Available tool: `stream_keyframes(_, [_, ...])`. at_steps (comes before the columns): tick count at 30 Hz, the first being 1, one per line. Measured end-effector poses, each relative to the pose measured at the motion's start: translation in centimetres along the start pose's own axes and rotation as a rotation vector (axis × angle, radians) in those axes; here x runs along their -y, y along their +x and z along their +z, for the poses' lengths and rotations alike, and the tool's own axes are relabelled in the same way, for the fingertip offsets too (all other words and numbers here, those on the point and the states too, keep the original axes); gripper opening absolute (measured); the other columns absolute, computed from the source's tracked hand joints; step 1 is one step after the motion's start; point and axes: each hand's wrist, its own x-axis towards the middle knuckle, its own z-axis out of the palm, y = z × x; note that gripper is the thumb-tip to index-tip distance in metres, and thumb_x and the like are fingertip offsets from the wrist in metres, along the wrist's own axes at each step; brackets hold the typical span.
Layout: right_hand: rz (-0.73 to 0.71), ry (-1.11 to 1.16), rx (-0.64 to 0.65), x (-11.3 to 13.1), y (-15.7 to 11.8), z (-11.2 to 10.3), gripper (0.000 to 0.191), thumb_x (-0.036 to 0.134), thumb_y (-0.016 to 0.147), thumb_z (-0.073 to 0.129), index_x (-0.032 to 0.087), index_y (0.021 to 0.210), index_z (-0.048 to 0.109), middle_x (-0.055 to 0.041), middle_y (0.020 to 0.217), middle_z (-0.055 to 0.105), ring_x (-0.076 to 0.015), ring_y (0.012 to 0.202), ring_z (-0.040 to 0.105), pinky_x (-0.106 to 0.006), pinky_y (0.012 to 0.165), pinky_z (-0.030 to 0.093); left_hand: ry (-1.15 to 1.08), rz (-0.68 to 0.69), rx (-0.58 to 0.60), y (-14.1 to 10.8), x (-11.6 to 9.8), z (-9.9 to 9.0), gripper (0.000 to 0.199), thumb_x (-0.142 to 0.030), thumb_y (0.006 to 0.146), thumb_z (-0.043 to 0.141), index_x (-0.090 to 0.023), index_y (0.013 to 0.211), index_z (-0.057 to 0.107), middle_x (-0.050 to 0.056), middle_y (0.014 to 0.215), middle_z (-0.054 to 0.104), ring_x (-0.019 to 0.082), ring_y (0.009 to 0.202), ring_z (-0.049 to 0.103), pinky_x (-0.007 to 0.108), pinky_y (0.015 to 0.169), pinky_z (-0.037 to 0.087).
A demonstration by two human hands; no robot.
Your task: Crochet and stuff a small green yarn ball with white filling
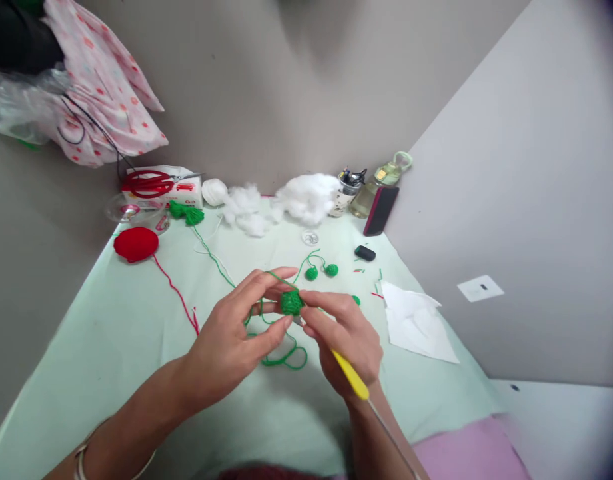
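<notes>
My left hand (236, 333) pinches a small green crocheted piece (290, 303) between thumb and fingers, with green yarn (281, 280) running over the index finger. My right hand (349, 333) is closed around a crochet hook (350, 375) with a yellow grip; its tip is hidden by the fingers at the piece. Below the hands, loose loops of green yarn (299, 360) lie on the cloth. Just beyond them rest two small green crocheted balls (311, 273) with yarn tails. Another green bit (356, 300) shows partly behind my right hand.
A red yarn ball (136, 244), green yarn skein (186, 213) and red-handled scissors (149, 183) are at the left. White stuffing (306, 199), a pen cup (342, 197), a bottle (374, 193) and a phone (381, 211) line the back. White paper (416, 323) lies right.
</notes>
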Motion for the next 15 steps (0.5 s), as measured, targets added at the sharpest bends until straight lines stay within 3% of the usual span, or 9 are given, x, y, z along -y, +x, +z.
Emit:
stream_keyframes(3, [-0.051,-0.081,0.009,0.3,-0.1,0.3,0.046,0.005,0.094,0.065,0.029,0.134,0.067,-0.0115,0.116,0.079,-0.0238,0.099,0.076,-0.037,0.077,0.066,-0.138,-0.108,-0.104,-0.1,0.1,0.6,0.032,-0.034,0.093,0.073,-0.027,0.124,0.068,0.003,0.108,0.068,0.019,0.099,0.069,0.030,0.086,0.061])
stream_keyframes(6, [-0.081,-0.061,0.027,0.2,-0.1,0.5,0.049,0.007,0.096,0.063,0.027,0.140,0.063,-0.0133,0.118,0.078,-0.0245,0.103,0.075,-0.039,0.080,0.066,-0.235,-0.170,-0.164,-0.2,0.4,1.0,0.037,-0.034,0.089,0.078,-0.027,0.123,0.068,0.001,0.100,0.067,0.017,0.093,0.066,0.028,0.084,0.059])
stream_keyframes(11, [-0.090,-0.088,-0.034,0.1,-0.7,0.9,0.046,0.009,0.097,0.062,0.029,0.139,0.065,-0.0111,0.115,0.078,-0.0252,0.100,0.076,-0.040,0.081,0.067,-0.261,-0.127,-0.271,-0.5,0.7,1.6,0.033,-0.025,0.085,0.080,-0.026,0.116,0.068,0.000,0.105,0.064,0.016,0.096,0.063,0.028,0.093,0.054])
stream_keyframes(15, [-0.062,-0.193,-0.103,0.6,-1.3,1.3,0.052,0.007,0.094,0.065,0.036,0.137,0.067,-0.0060,0.108,0.079,-0.0246,0.092,0.076,-0.038,0.077,0.067,-0.440,-0.203,-0.199,-0.7,0.6,2.0,0.040,-0.030,0.086,0.082,-0.027,0.123,0.068,0.000,0.103,0.062,0.016,0.096,0.062,0.027,0.089,0.055])
